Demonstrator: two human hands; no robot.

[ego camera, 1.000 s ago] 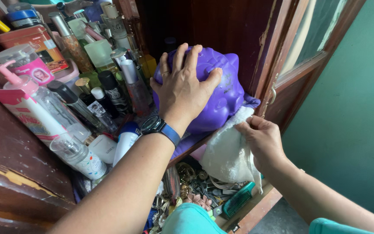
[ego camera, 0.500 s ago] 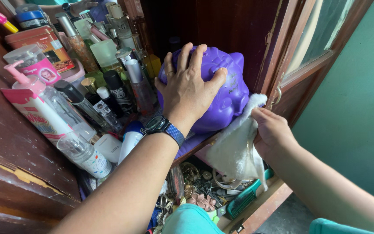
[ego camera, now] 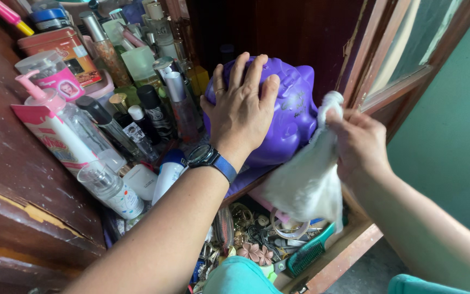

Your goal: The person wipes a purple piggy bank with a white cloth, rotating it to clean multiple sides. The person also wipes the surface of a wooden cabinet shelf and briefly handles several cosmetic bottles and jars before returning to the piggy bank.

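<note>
The left hand (ego camera: 243, 106) lies flat and spread on top of a purple pig-shaped money box (ego camera: 286, 117), fingers open over its rounded back, pressing rather than gripping; a dark watch with a blue strap (ego camera: 213, 160) sits on that wrist. The right hand (ego camera: 360, 141) is closed around the bunched top of a white cloth (ego camera: 308, 182), which hangs down just beside the money box's right flank and touches it near the top. The money box stands on the upper shelf (ego camera: 246, 182) of a dark wooden cabinet, close to the shelf's front edge and right end, beside the open glazed door (ego camera: 403, 54). The left part of that shelf is crowded with toiletries: a clear pump bottle with a pink pump (ego camera: 63, 117) near the front left corner, a small clear bottle (ego camera: 110, 188) lying tilted at the front edge, several dark-capped spray bottles (ego camera: 150, 111) upright in the middle, a pale green bottle (ego camera: 140, 65) behind them, and a red tin (ego camera: 63, 46) towards the back left corner. Below the shelf's front edge an open drawer (ego camera: 344, 256) holds a tangle of small things: a teal hairbrush (ego camera: 308, 253) along its right side, a pink flower hair clip (ego camera: 254, 253), and dark clips and bands too jumbled to tell apart
</note>
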